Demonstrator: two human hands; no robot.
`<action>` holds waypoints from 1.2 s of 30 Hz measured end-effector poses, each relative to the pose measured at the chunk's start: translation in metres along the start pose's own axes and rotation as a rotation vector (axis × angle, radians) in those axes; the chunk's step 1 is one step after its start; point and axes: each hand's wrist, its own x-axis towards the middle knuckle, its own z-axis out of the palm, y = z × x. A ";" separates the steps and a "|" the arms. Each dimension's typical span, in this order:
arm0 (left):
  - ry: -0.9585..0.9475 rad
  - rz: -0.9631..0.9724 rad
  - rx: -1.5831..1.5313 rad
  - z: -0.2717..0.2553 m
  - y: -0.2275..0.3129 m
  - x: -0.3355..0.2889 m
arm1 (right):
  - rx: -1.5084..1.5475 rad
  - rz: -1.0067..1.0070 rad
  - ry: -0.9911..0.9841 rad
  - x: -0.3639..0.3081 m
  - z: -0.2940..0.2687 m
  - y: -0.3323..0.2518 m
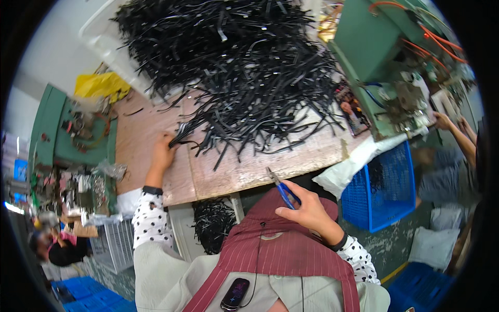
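A large heap of thin black strips (260,88) covers the far and middle part of the wooden table (156,179). At the heap's near left edge, my left hand (163,150) is closed round a small bunch of black strips (182,132), their ends fanning out to the upper right. My right hand (306,208) is held over my lap, just off the table's near edge. It grips a pair of pliers (281,188) with blue handles, the metal jaws pointing up toward the table. Whether the jaws are parted is too small to tell.
Green machines (364,57) flank the table, another machine (78,125) being on the left. A blue crate (382,190) stands at the right beside a white sack (345,166). Below the table sits a bin of black strips (213,223). Another person's arms (460,135) reach in from the far right.
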 end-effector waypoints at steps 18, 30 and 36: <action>0.033 -0.417 -1.191 0.051 0.209 -0.054 | -0.291 -0.131 0.063 0.003 0.001 0.011; -0.561 -0.387 -2.400 0.016 0.238 -0.005 | -0.614 -0.476 0.149 0.010 -0.016 -0.032; -0.716 -0.343 -2.352 0.013 0.237 -0.004 | -0.647 -0.459 0.098 0.008 -0.019 -0.035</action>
